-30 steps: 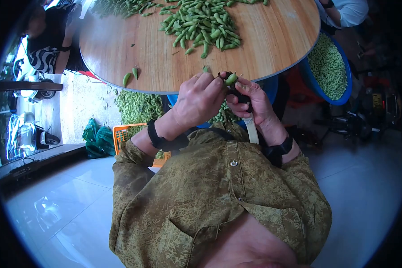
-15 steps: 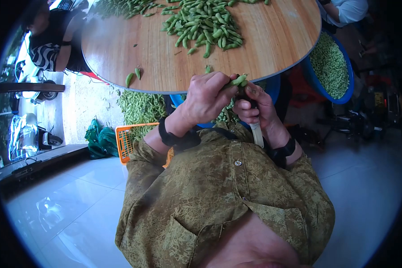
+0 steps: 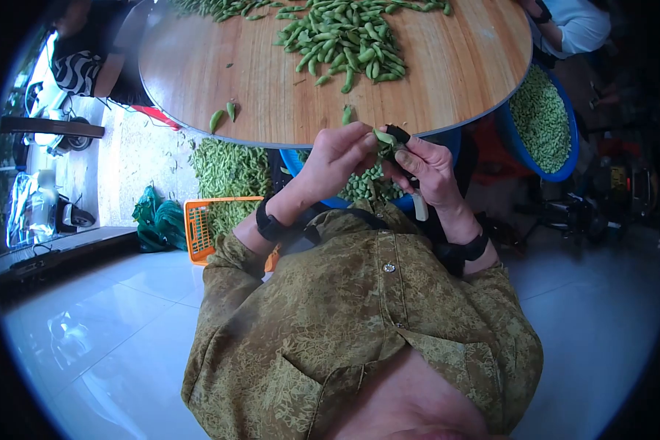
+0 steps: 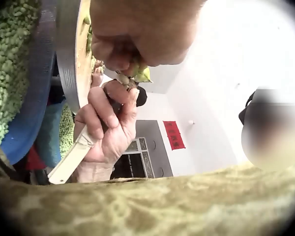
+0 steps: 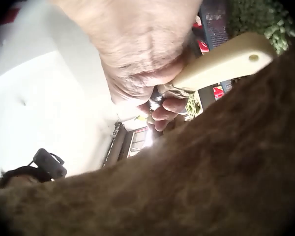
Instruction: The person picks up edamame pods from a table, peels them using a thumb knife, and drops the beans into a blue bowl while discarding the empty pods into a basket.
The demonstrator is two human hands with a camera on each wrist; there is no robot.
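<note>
Just off the table's near edge, the left hand (image 3: 335, 159) pinches a green pod (image 3: 386, 138) by its end. Against it from the other side stands the right hand (image 3: 434, 172), its fingers curled round a tool with a cream handle (image 3: 420, 207). In the left wrist view the left hand (image 4: 147, 32) is above and the right hand (image 4: 108, 123) below, with a green piece (image 4: 143, 75) between their fingertips. The right wrist view shows the right hand (image 5: 142, 49) around the cream handle (image 5: 223, 61); its fingers partly hide the tool's working end.
Green pods (image 3: 345, 44) lie heaped on the round wooden table (image 3: 213, 73). A blue tub (image 3: 573, 147) of shelled beans stands right, another blue tub (image 3: 293, 163) below the hands. An orange basket (image 3: 198, 231) and pods (image 3: 231, 176) are at left. Two people sit at the table.
The pod between the hands has changed its angle, and the right hand has turned so that the cream handle sticks out lower. The head view has shifted slightly.
</note>
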